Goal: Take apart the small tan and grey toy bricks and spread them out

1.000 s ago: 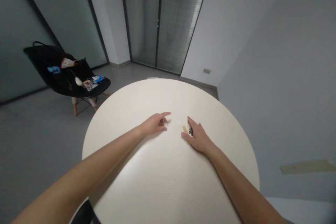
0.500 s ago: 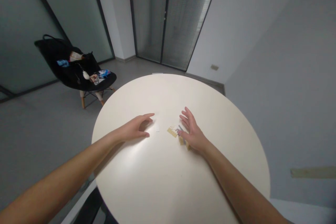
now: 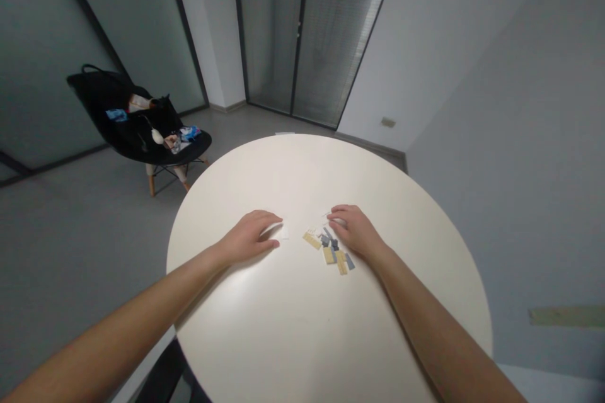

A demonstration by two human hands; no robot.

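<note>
Several tan and grey pieces (image 3: 328, 255) lie together on the white surface (image 3: 293, 327), apparently grouped for easy reach beside the right hand (image 3: 357, 230). Whether its curled grip holds anything, I cannot tell; the left hand (image 3: 248, 238) curves beside a white piece (image 3: 284, 233), its grip loosely parted.

I count my two hands (image 3: 250, 236), one round worktop (image 3: 283, 327), three tan pieces (image 3: 312, 240) and one loaded chair (image 3: 118, 132); several grey pieces (image 3: 350, 261) lie too clustered to count exactly.
</note>
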